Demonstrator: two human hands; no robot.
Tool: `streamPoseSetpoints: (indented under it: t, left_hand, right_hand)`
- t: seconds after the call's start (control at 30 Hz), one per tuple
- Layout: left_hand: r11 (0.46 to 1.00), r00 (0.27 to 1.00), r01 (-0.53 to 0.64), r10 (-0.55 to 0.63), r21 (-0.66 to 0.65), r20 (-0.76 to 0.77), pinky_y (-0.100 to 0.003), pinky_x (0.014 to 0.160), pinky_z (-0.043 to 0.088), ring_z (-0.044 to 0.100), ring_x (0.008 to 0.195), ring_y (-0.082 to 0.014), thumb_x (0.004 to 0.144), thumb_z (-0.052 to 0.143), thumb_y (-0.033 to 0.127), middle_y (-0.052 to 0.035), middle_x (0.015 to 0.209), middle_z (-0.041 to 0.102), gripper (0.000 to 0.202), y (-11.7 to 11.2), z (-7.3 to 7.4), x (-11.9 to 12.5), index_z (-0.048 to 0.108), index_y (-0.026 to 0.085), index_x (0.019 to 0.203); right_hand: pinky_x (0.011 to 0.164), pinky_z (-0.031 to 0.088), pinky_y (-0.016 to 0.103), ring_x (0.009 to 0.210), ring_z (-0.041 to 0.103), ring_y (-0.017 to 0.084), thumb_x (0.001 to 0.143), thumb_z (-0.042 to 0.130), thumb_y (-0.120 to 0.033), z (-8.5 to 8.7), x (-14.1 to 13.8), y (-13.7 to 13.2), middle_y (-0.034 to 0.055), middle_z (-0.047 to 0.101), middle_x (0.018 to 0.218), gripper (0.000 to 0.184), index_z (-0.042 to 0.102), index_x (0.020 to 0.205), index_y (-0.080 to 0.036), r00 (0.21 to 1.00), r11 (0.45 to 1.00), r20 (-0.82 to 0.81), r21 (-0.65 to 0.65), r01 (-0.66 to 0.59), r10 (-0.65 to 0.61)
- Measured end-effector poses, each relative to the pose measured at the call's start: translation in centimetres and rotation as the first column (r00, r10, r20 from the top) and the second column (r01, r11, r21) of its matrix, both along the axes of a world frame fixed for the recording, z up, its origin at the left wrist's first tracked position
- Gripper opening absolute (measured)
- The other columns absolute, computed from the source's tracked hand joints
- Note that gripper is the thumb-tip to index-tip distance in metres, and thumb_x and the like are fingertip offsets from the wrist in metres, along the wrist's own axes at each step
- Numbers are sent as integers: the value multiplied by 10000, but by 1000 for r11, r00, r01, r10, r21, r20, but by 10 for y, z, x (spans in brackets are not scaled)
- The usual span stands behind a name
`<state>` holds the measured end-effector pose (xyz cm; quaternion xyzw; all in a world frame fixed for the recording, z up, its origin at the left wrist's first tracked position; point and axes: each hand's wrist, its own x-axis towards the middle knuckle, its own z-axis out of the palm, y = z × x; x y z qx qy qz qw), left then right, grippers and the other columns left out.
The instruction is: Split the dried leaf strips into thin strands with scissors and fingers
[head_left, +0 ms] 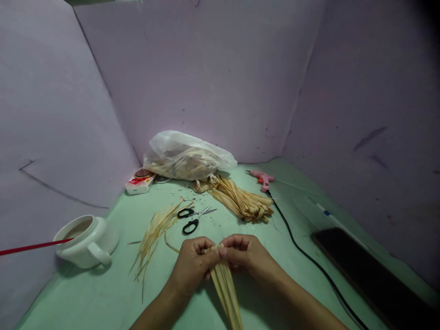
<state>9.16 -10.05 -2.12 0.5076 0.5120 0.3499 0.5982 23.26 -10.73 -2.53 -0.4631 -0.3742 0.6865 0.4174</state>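
Observation:
A bundle of flat dried straw strips [226, 291] hangs down toward the near edge of the view. My left hand [195, 263] pinches its top end, thumb on the near side. Right beside it, my right hand [245, 256] grips the same end between thumb and fingers. The fingertips of both hands almost meet, and the bundle's upper end is partly hidden by them. Loose thin straw strands [156, 233] lie left of the hands, one running toward my left hand. Just beyond the hands are black-handled scissors [195, 217] with parted blades.
A thick straw bundle [244, 200] lies beyond the hands, near a clear plastic bag [189, 158]. Right of it sits a pink glue gun [263, 178] with a black cord [302, 250]. A white teapot [85, 240] holds a red stick. A dark flat slab [371, 275] is at right.

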Motion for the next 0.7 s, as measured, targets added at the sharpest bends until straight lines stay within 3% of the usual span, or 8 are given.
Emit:
streamPoseSetpoints:
  t: [0.27, 0.53, 0.6, 0.7]
  left_hand:
    - [1000, 999, -14, 15, 22, -51, -171, 332, 208, 318, 312, -38, 601, 583, 317, 32, 370, 438, 226, -2, -2, 2, 534, 112, 519]
    - [996, 995, -70, 73, -50, 69, -154, 328, 131, 270, 305, -18, 610, 587, 316, 64, 360, 381, 222, -3, -4, 6, 509, 121, 537]
    - [997, 996, -53, 57, -58, 71, -153, 319, 131, 256, 289, -25, 634, 581, 381, 68, 331, 384, 263, -3, -5, 5, 507, 133, 583]
    - [995, 995, -96, 97, -33, 35, -147, 315, 139, 237, 278, -28, 642, 578, 446, 76, 295, 371, 313, 0, -6, 2, 498, 144, 617]
  right_hand:
    - [446, 284, 211, 420, 379, 56, 527, 706, -324, -3, -1, 1, -41, 471, 456, 250, 570, 562, -117, 998, 998, 60, 67, 16, -20]
    - [451, 234, 201, 437, 335, 53, 599, 676, -357, -6, -4, -2, -58, 413, 460, 278, 518, 614, -129, 1000, 987, -15, 159, 3, -1]
    - [440, 240, 191, 429, 336, 44, 615, 673, -357, -4, -3, -2, -57, 436, 480, 279, 504, 623, -135, 998, 985, -36, 162, 53, -48]
    - [472, 334, 184, 482, 461, 64, 666, 639, -355, -1, -1, -1, -24, 546, 587, 263, 465, 658, -159, 985, 986, -139, 111, 123, -107]
